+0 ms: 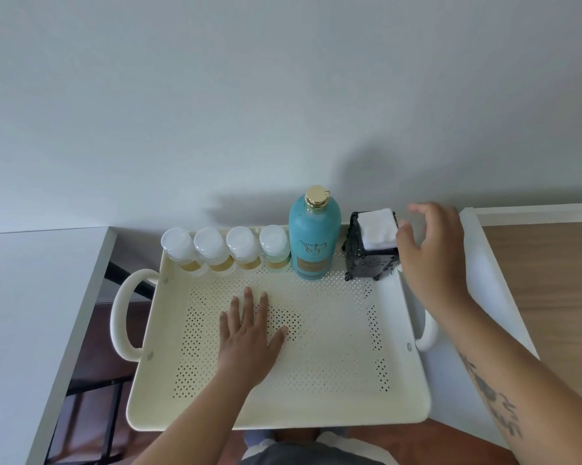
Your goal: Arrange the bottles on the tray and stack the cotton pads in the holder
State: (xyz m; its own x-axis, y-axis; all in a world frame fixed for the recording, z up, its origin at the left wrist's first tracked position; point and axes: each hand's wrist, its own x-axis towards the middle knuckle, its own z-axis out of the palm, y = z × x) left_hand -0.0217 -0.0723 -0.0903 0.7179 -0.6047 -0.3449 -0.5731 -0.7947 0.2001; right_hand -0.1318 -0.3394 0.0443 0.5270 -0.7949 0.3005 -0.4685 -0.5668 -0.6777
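Note:
A cream perforated tray (333, 397) with two side handles lies in front of me. Along its far edge stand several small clear bottles (225, 250) with white caps, then a tall teal bottle (314, 236) with a gold cap. At the far right corner stands a black holder (370, 263) with white cotton pads (376, 228) stacked to its top. My left hand (249, 333) lies flat and open on the tray floor. My right hand (432, 250) hovers just right of the holder, fingers apart, its thumb near the pads, holding nothing.
A white table surface (21, 313) lies to the left, with a gap and dark frame beside the tray. White ledge (484, 263) and wooden surface (551, 297) sit to the right. A plain wall rises behind the tray.

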